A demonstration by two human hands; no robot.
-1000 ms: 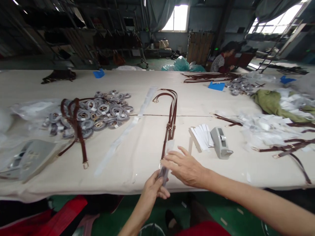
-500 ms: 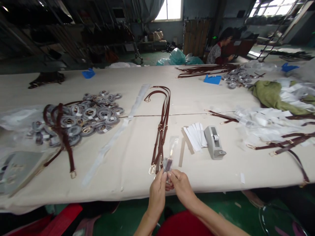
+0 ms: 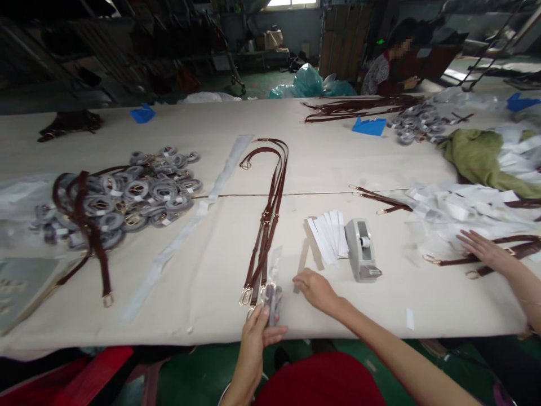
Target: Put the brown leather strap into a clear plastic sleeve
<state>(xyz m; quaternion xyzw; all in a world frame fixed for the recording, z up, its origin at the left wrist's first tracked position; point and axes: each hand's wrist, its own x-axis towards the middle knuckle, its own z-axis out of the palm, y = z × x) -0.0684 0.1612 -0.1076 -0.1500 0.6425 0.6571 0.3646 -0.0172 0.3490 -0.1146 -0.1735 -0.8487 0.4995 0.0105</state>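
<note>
Gripping the clear plastic sleeve over a brown leather strap end (image 3: pixel 273 293) at the bottom centre of the frame, the left hand (image 3: pixel 256 332) is closed around it at the cream cloth-covered table (image 3: pixel 211 270) edge. The right hand (image 3: pixel 315 288) lies released, fingertips on a thin tape strip (image 3: pixel 301 265), near the grey tape dispenser (image 3: pixel 361 256). A co-worker's hand (image 3: pixel 486 251) rests far right.

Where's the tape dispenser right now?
In the head view the grey tape dispenser stands on the table, right of centre, just right of the fanned white strips and beyond the right hand.
</note>
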